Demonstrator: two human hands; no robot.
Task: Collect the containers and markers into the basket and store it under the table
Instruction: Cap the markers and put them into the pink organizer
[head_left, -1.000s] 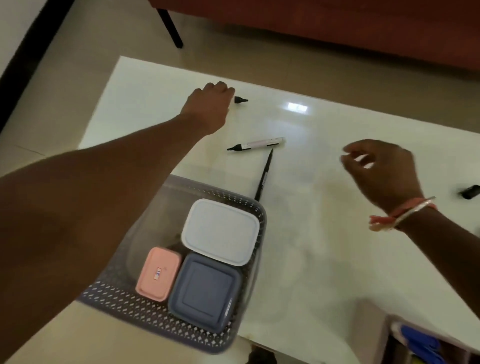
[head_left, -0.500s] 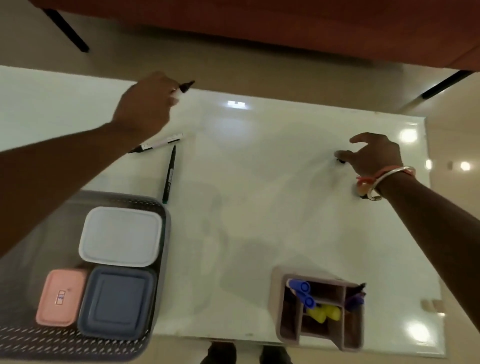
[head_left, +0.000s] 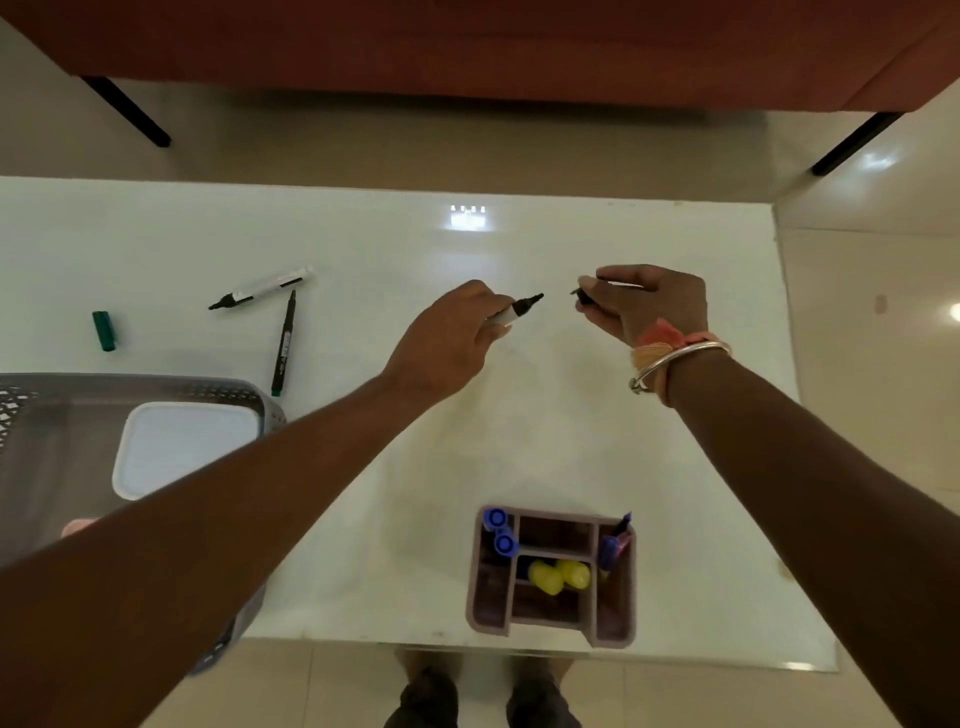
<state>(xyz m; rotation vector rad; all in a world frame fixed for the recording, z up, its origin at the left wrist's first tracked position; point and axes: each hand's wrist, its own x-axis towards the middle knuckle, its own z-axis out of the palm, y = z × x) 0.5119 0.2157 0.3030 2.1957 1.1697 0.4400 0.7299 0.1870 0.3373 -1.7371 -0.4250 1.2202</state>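
At the far left of the frame a small green cap (head_left: 104, 330) lies alone on the white table (head_left: 363, 249). Below it, at the left edge, the grey basket (head_left: 249, 397) sits on the table with a white-lidded container (head_left: 176, 441) inside; a sliver of a pink container (head_left: 78, 526) shows beside the left forearm, which crosses over the basket and hides most of what it holds. Just above the basket's right corner, a thin dark pen (head_left: 283, 345) lies almost upright in the picture, and near its top end a white-barrelled marker (head_left: 262, 287) with a black tip lies slanted; I cannot tell whether the two touch.

In the middle of the frame the left hand (head_left: 441, 345) has its fingers (head_left: 498, 306) closed round an uncapped black-tipped marker (head_left: 524, 306), tip pointing right. Just beside it, apart by a small gap, the right hand (head_left: 649, 306) has its fingers pinched on a small dark cap (head_left: 583, 297). A bangle and thread band (head_left: 675, 356) ring that wrist.

At lower centre a brown divided organiser (head_left: 618, 597) stands near the table's near edge, holding blue-capped markers (head_left: 498, 530) on its left, yellow pieces (head_left: 558, 576) in the middle and another blue pen (head_left: 613, 543) on its right. Feet (head_left: 483, 696) show below, a red sofa (head_left: 467, 47) across the top
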